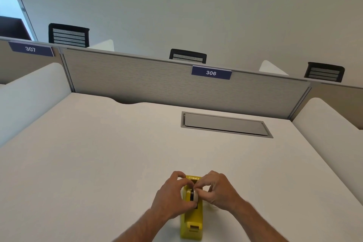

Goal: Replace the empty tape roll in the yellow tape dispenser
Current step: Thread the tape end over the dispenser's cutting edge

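The yellow tape dispenser (192, 220) lies on the white desk (98, 163) near its front edge, its cutter end toward me. A tape roll (193, 195) with a black core sits upright in the dispenser's slot. My left hand (172, 194) grips the roll from the left side. My right hand (218, 188) pinches it from the right, fingertips at the top of the roll. Both hands hide most of the roll and the middle of the dispenser.
A grey cable hatch (225, 124) is set flush into the desk at the far right. A grey partition (157, 82) with a "306" label closes the back, and white side dividers (29, 94) flank the desk. Chair backs show behind.
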{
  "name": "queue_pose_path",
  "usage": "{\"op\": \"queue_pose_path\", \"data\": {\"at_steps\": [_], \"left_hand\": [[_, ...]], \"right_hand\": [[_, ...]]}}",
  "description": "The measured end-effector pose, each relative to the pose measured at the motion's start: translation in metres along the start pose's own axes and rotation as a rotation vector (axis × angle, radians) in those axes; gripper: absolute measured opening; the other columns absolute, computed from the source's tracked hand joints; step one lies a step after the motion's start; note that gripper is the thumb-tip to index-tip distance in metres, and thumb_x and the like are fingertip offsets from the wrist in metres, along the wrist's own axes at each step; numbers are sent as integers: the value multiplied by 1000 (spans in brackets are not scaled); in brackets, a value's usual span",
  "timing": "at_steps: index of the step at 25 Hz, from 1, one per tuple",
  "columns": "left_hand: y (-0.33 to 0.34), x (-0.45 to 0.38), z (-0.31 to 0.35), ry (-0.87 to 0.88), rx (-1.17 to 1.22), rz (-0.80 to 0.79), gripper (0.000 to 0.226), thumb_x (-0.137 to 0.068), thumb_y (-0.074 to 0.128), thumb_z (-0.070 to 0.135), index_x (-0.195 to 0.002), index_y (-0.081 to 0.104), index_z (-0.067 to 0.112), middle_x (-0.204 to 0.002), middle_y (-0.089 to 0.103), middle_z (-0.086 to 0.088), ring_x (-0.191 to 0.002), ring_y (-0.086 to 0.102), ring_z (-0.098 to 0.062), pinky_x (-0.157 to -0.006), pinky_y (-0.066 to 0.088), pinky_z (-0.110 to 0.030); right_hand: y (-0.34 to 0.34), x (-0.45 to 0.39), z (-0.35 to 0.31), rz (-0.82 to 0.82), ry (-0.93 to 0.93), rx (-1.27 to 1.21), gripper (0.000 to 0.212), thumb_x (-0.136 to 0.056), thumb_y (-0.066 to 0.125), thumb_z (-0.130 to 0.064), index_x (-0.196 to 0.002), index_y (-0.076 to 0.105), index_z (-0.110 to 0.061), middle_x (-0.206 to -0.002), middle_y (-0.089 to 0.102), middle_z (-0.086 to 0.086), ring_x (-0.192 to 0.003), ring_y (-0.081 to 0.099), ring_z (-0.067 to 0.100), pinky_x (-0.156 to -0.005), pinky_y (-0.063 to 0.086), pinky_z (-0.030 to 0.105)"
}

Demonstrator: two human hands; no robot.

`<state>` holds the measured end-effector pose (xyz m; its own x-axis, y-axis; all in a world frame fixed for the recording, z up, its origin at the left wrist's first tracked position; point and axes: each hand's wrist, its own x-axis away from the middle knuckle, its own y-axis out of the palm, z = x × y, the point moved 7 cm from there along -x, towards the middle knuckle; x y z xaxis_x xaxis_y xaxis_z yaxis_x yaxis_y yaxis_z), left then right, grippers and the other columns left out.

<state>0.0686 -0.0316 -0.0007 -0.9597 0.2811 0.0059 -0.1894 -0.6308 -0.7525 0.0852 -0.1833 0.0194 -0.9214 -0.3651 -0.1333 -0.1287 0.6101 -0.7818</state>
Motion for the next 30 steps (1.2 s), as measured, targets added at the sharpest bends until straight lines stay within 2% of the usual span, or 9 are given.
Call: {"op": "queue_pose_path", "data": {"at_steps": [6, 11, 16, 18, 21, 24, 30], "left_hand": [[0, -1, 0, -1, -13, -5, 56, -62, 73, 63, -112, 60, 42, -133, 39, 19, -105, 53, -4, -87, 54, -28], [-1, -1, 1, -11, -37, -7, 55, -61, 72, 63, -111, 59, 43, -132, 39, 20, -103, 54, -5, -86, 54, -29], [-1, -1, 1, -6, -41, -8, 57, -61, 74, 63, -111, 59, 42, -133, 40, 19, -104, 52, -4, -86, 54, -29], [-1, -2, 1, -6, -38, -10, 56, -61, 75, 61, -111, 59, 42, -133, 40, 19, -103, 52, -5, -85, 53, -27], [-1, -1, 1, -9, -31, -9, 56, -61, 76, 60, -111, 60, 42, -132, 39, 20, -103, 52, -4, -84, 51, -25], [0, -2, 1, 1, -23, -8, 56, -61, 76, 61, -111, 60, 42, -133, 40, 20, -103, 50, -3, -84, 50, -25], [2, -4, 0, 8, -27, -14, 57, -61, 77, 62, -112, 60, 42, -136, 39, 18, -109, 50, -3, -90, 53, -26]], "right_hand": [[4, 7, -1, -10, -3, 35, 29, -65, 76, -40, -93, 73, -35, -84, 68, -26, -89, 58, 7, -64, 52, 21], [1, 3, -6, 12, -52, 38, 14, -76, 73, -32, -88, 80, -33, -85, 77, -21, -86, 60, 8, -67, 52, 23], [2, 5, -5, 2, -45, 29, 19, -73, 74, -38, -91, 78, -35, -87, 76, -23, -89, 60, 7, -65, 49, 17], [1, 5, -5, 8, -39, 14, 16, -76, 74, -35, -90, 78, -35, -87, 76, -23, -87, 61, 8, -67, 50, 20], [-1, 2, -4, 33, -18, -35, 15, -77, 72, -27, -88, 78, -36, -87, 75, -26, -86, 62, 8, -68, 45, 16], [-1, 3, -1, 37, -1, -60, 15, -76, 72, -30, -88, 77, -38, -88, 74, -29, -89, 63, 7, -67, 44, 13], [5, 9, 1, 10, -3, -14, 28, -66, 78, -35, -93, 74, -34, -85, 69, -23, -90, 59, 9, -58, 57, 25]]}}
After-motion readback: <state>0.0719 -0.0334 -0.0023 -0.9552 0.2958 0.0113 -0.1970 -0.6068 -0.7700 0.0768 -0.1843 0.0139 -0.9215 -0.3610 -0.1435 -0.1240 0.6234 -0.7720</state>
